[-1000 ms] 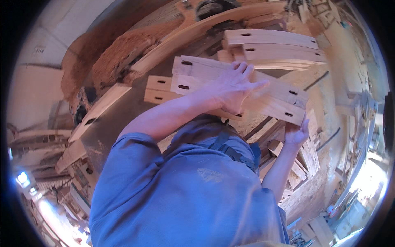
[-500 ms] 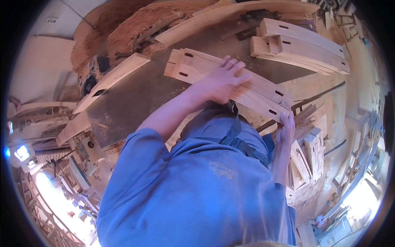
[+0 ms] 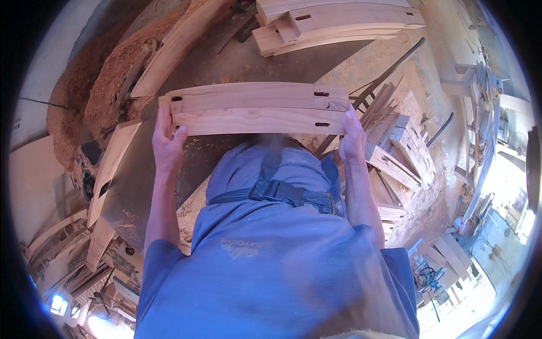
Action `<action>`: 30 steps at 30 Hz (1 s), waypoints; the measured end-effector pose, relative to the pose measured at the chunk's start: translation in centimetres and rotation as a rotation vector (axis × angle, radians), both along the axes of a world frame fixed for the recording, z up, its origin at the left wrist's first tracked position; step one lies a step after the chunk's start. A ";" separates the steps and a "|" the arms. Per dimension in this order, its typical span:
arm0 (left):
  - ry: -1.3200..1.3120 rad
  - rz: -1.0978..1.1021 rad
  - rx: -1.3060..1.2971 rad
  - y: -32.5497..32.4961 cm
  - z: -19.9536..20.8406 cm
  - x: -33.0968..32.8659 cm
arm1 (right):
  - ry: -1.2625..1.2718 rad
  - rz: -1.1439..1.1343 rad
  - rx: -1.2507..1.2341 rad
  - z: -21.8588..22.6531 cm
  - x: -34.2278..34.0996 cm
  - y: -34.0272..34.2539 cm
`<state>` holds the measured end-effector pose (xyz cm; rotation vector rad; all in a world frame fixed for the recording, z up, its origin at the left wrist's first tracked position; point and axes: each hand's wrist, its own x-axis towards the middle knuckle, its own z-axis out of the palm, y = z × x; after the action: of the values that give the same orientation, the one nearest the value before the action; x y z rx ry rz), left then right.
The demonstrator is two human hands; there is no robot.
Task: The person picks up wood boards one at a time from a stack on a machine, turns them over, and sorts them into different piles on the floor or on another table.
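Two curved wooden boards (image 3: 254, 107) lie side by side across the front of my body, with dark oblong slots near their ends. My left hand (image 3: 168, 141) grips their left end, thumb on the near edge and fingers around the end. At the right end my right hand (image 3: 352, 134) is closed on the same boards, its thumb up along the end. The undersides of the boards, and the fingers beneath them, are hidden.
A dark flat worktop (image 3: 220, 68) lies beyond the boards. Slotted curved boards (image 3: 344, 22) are stacked on its far side. Sawdust (image 3: 84, 113) is heaped at the far left. Wood offcuts (image 3: 401, 150) are piled at right, near a dark bar (image 3: 389, 70).
My left hand has gone from the middle of the boards to their left end. The boards have swung from slanting to nearly level across me, and my view has turned rightward.
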<state>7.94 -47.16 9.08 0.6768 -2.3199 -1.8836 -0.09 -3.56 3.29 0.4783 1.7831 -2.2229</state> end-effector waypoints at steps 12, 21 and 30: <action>-0.072 0.261 0.192 -1.5 0.5 -1.3 | 0.041 0.025 0.144 0.5 0.3 -1.5; -0.045 0.074 -0.539 1.8 0.7 -5.5 | -0.017 -0.165 0.429 1.1 -0.4 -3.6; 0.470 -0.439 -0.730 15.5 6.3 -22.9 | -0.074 -0.034 0.486 0.9 -0.5 -1.8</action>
<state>-14.93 -31.70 15.33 -0.3343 -2.6449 -0.9624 -0.61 -5.39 4.16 0.6769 2.2862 -1.7497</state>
